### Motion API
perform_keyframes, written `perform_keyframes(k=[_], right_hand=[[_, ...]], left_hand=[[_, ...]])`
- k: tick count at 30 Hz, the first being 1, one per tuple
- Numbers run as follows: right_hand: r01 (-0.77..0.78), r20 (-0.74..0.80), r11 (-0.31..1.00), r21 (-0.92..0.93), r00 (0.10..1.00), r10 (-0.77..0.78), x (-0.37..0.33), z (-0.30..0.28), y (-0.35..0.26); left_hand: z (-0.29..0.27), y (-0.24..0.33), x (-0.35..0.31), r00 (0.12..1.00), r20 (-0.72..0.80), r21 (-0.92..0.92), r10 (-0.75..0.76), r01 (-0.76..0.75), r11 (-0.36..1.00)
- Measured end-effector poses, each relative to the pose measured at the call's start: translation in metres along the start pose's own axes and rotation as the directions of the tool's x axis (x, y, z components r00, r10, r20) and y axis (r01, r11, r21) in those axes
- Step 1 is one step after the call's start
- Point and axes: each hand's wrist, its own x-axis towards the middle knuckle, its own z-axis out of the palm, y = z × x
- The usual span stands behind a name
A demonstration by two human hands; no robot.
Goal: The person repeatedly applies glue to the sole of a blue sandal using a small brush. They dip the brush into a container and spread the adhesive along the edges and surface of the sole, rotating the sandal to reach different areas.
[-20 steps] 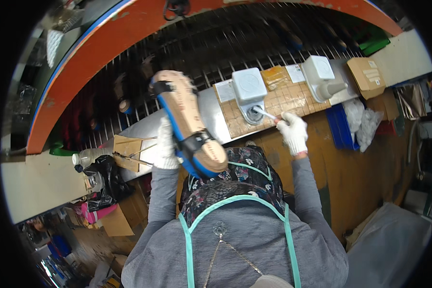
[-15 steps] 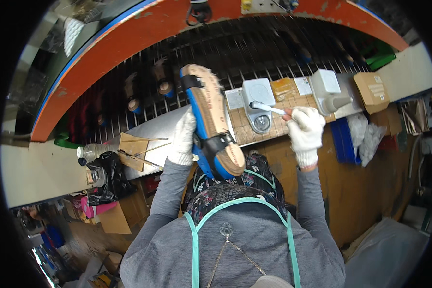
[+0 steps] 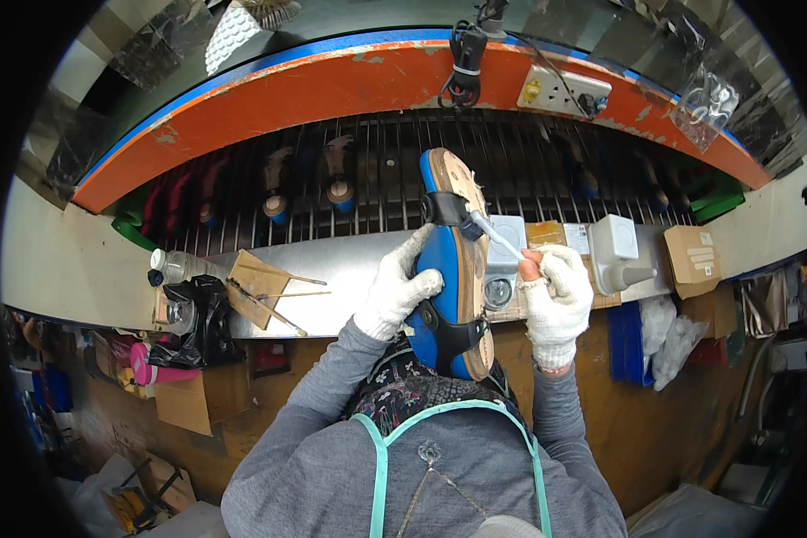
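Note:
My left hand (image 3: 393, 287), in a white knitted glove, is closed around the blue last of a sandal (image 3: 471, 278) with black straps and a tan footbed. The sandal stands nearly upright, turned edge-on, its blue side toward that hand. My right hand (image 3: 558, 305) wears a similar glove with bare fingertips showing. It pinches the white handle of a small brush (image 3: 504, 238). The brush's dark head meets the sandal's edge beside the upper strap; whether it presses there I cannot tell. Behind the sandal sits a pale dispenser (image 3: 498, 294) with a clear round cup, partly hidden.
A second pale container (image 3: 613, 251) and a cardboard box (image 3: 693, 260) stand on the right. Thin sticks lie on a tan board (image 3: 249, 289) at left, beside a clear bottle (image 3: 184, 265) and black bag (image 3: 202, 323). Sandals on lasts (image 3: 339, 179) rest on the roller rack under an orange panel (image 3: 314, 73).
The sandal has turned from showing its footbed to its blue side. My right hand has brought the brush from above the dispenser to the sandal's edge. The view has tilted upward.

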Motion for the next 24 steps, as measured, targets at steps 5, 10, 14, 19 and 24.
perform_keyframes(k=[5,10,14,19,24], right_hand=[[0.114,0.0,0.993,0.011,0.994,-0.114,0.022,0.011,0.0],[0.149,0.071,0.989,0.005,0.986,-0.149,0.043,0.015,-0.005],[0.147,0.099,0.986,0.076,0.983,-0.154,0.059,0.022,-0.005],[0.156,0.178,0.981,0.112,0.969,-0.174,0.071,0.022,0.006],[0.212,0.256,0.976,0.041,0.942,-0.215,0.074,0.017,0.016]], left_hand=[[-0.005,0.004,-0.001,0.999,-0.024,0.05,0.038,-0.037,0.998],[-0.008,0.004,-0.004,0.998,-0.06,0.026,0.004,-0.002,1.0],[-0.012,0.002,-0.003,0.996,-0.07,0.028,0.049,-0.047,0.998],[-0.021,-0.001,0.003,0.998,-0.041,0.038,0.053,-0.051,0.998],[-0.027,-0.001,0.012,0.997,0.023,0.009,0.071,-0.071,0.997]])
